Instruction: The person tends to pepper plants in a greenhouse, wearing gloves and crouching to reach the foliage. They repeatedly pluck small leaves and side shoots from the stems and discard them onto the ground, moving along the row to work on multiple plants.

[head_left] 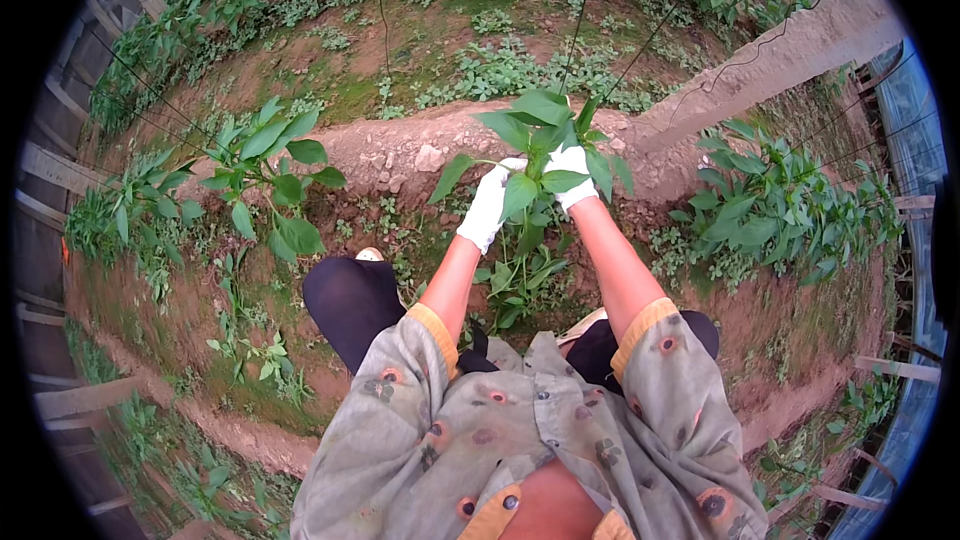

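A leafy green pepper plant point(541, 139) stands on the soil ridge before me, its leaves partly covering both hands. My left hand point(491, 199), in a white glove, is at the plant's left side, with its fingertips hidden behind leaves. On the right side, my right hand point(571, 169), gloved too, is among the upper leaves. Whether either hand grips a stem cannot be made out. Under the hands, cut or drooping green shoots point(523, 277) lie between my knees. A thin dark string point(581, 22) runs upward near the plant.
More pepper plants grow at left point(274, 172) and right point(750, 202) along the ridge point(405, 139). A thick concrete-like post point(772, 60) slants up at the right. Several dark strings or wires cross the upper view. Low weeds point(502, 71) cover the furrow beyond. Blue sheeting point(911, 135) hangs at far right.
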Action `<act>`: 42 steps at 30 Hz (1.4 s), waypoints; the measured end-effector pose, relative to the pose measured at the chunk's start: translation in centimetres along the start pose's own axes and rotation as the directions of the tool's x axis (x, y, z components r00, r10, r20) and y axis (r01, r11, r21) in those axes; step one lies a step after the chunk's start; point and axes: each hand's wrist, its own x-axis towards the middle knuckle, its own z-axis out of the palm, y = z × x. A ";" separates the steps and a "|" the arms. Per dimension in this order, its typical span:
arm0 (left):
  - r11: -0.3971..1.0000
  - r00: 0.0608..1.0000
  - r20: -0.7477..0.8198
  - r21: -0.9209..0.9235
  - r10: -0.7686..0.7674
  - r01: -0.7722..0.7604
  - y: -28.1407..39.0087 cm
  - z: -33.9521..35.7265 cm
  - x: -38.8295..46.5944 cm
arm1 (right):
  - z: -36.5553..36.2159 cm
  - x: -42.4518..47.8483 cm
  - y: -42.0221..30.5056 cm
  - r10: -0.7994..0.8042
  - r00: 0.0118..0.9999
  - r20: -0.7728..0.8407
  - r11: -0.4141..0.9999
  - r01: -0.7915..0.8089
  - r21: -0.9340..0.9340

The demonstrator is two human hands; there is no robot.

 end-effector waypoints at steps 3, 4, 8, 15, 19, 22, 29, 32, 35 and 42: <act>0.984 0.983 0.089 0.065 0.158 -0.164 -1.9 -1.9 0.0 | -2.1 1.1 -2.5 0.194 0.978 0.080 0.642 -0.188 0.743; 0.987 0.982 0.101 -0.031 0.161 -0.158 -2.0 -2.4 -0.2 | -3.2 1.0 -3.4 0.272 0.928 0.256 0.362 -0.345 0.866; 0.939 0.984 0.052 -0.313 0.168 -0.144 -1.9 -3.4 0.3 | -4.0 0.6 -5.2 -0.034 0.983 0.180 0.449 -0.146 0.882; 0.930 0.987 -0.072 -0.330 0.145 -0.160 -0.3 -2.7 1.3 | -3.4 0.0 -4.3 -0.049 0.895 0.444 0.094 -0.439 0.894; 0.974 0.976 -0.090 -0.088 0.199 -0.207 0.5 0.2 1.8 | -1.1 -0.3 -1.5 0.031 0.987 0.158 0.795 -0.120 0.595; 0.938 0.939 -0.141 0.197 0.315 -0.285 -0.7 -0.9 1.0 | -2.9 0.1 -5.3 -0.042 0.974 0.222 0.909 -0.055 0.414; 0.919 0.949 0.070 0.237 0.306 -0.314 -1.5 1.9 -0.1 | -4.6 -0.3 -4.7 0.062 0.978 0.201 0.773 -0.175 0.609; 0.885 0.921 -0.041 0.297 0.387 -0.359 -1.3 2.7 -0.1 | -3.0 0.0 -2.2 0.226 0.960 0.163 0.617 -0.270 0.739; 0.962 0.971 -0.070 -0.134 0.230 -0.238 -2.1 2.0 0.7 | -3.4 -1.2 -2.2 0.430 0.866 0.254 0.362 -0.424 0.830; 0.888 0.869 -0.209 0.218 0.448 -0.405 -4.1 1.5 1.1 | -3.5 -6.6 0.7 0.237 0.849 0.472 -0.280 -0.405 0.870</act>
